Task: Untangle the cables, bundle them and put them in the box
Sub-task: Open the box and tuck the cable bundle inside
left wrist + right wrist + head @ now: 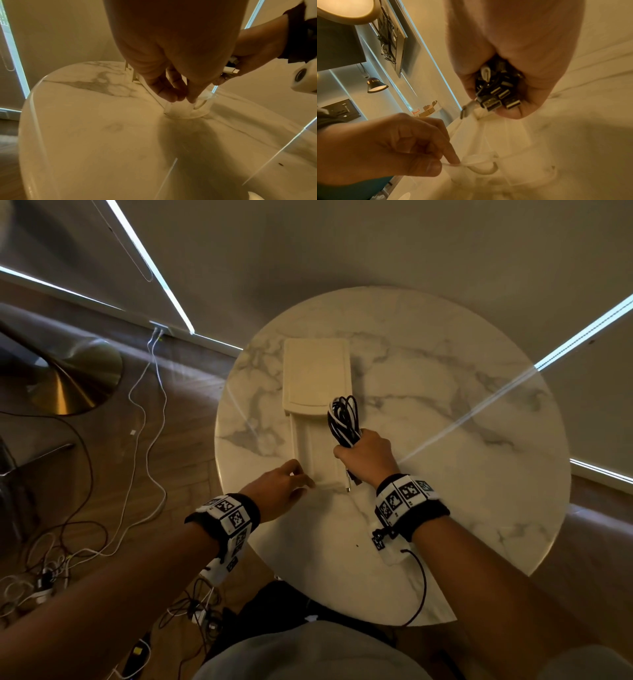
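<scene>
My right hand (364, 455) grips a bundle of black and white cables (343, 419) upright over the near right side of the clear box (315, 446). USB plugs (493, 104) stick out below my fist. The box sits on the marble table (445, 412), its cream lid (317, 374) slid toward the far end. My left hand (286, 486) pinches the near corner of the box wall (178, 109) between thumb and fingertips (452, 161). A curved clear handle (483, 169) shows at that near end.
Loose white and dark cables (137, 419) trail over the wooden floor left of the table, with a tangle of chargers (41, 573) nearer me. A brass lamp base (72, 378) stands on the floor at left. My wrist camera's black cord (423, 587) hangs over the near table edge.
</scene>
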The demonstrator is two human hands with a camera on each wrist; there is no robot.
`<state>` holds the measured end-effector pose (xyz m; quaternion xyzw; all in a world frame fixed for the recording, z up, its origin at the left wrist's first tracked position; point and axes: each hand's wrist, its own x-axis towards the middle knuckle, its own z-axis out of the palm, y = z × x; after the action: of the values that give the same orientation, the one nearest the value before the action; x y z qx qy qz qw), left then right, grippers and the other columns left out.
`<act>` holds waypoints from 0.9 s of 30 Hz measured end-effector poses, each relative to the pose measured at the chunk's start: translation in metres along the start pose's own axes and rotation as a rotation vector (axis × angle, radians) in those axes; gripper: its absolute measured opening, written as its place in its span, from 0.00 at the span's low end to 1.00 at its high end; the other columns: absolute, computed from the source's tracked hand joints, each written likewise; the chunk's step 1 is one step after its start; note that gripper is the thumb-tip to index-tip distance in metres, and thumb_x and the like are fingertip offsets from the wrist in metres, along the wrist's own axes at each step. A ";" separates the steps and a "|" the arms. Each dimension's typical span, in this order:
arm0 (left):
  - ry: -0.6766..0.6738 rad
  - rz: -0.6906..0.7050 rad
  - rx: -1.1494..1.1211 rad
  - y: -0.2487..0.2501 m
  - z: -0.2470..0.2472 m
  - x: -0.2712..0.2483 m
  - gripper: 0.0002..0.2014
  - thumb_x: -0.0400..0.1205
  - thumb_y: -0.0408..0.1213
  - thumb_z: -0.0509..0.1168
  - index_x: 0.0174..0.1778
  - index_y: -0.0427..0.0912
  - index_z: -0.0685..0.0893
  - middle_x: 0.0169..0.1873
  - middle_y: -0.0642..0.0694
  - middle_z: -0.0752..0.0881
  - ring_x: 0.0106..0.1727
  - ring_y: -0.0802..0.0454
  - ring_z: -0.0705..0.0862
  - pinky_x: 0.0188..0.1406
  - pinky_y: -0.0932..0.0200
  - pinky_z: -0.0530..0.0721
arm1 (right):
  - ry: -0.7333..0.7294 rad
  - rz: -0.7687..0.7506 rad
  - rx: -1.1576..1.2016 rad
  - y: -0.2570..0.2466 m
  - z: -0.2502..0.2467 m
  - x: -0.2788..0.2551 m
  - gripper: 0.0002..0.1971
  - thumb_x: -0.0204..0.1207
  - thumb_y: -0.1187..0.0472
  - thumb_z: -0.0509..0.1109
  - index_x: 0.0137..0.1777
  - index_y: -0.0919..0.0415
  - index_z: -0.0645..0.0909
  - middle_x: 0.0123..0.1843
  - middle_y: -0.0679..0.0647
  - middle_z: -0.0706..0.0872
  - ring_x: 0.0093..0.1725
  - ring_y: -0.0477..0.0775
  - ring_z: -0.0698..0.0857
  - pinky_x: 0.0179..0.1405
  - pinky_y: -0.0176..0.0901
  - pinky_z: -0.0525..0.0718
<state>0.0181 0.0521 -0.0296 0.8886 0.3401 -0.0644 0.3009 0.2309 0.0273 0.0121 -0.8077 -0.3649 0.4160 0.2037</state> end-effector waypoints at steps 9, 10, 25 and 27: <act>0.042 0.068 -0.123 -0.021 -0.007 -0.006 0.14 0.84 0.32 0.66 0.65 0.45 0.85 0.60 0.48 0.78 0.47 0.53 0.82 0.54 0.57 0.85 | 0.033 0.016 -0.065 -0.020 0.046 0.010 0.17 0.72 0.51 0.72 0.58 0.58 0.83 0.53 0.60 0.89 0.51 0.65 0.89 0.47 0.49 0.87; 0.069 0.078 -0.131 -0.026 -0.010 -0.004 0.13 0.83 0.32 0.66 0.63 0.44 0.85 0.59 0.47 0.78 0.47 0.54 0.82 0.52 0.55 0.86 | 0.049 0.023 -0.087 -0.020 0.051 0.011 0.17 0.74 0.51 0.72 0.59 0.59 0.82 0.54 0.60 0.89 0.53 0.66 0.89 0.49 0.49 0.86; 0.227 0.210 -0.224 -0.063 -0.069 0.076 0.15 0.83 0.44 0.69 0.62 0.41 0.81 0.54 0.47 0.80 0.48 0.55 0.79 0.50 0.64 0.79 | 0.205 0.123 -0.200 -0.011 0.083 0.017 0.23 0.76 0.57 0.74 0.66 0.65 0.74 0.62 0.66 0.84 0.60 0.72 0.85 0.54 0.59 0.85; 0.222 0.190 -0.238 -0.066 -0.067 0.082 0.14 0.81 0.43 0.71 0.59 0.41 0.81 0.51 0.47 0.80 0.47 0.52 0.79 0.50 0.59 0.80 | 0.196 0.098 -0.193 -0.010 0.084 0.016 0.28 0.75 0.54 0.76 0.69 0.65 0.72 0.63 0.65 0.82 0.61 0.70 0.85 0.55 0.58 0.84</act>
<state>0.0318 0.1764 -0.0337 0.8764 0.2909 0.1033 0.3696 0.1642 0.0482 -0.0386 -0.8770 -0.3418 0.3077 0.1393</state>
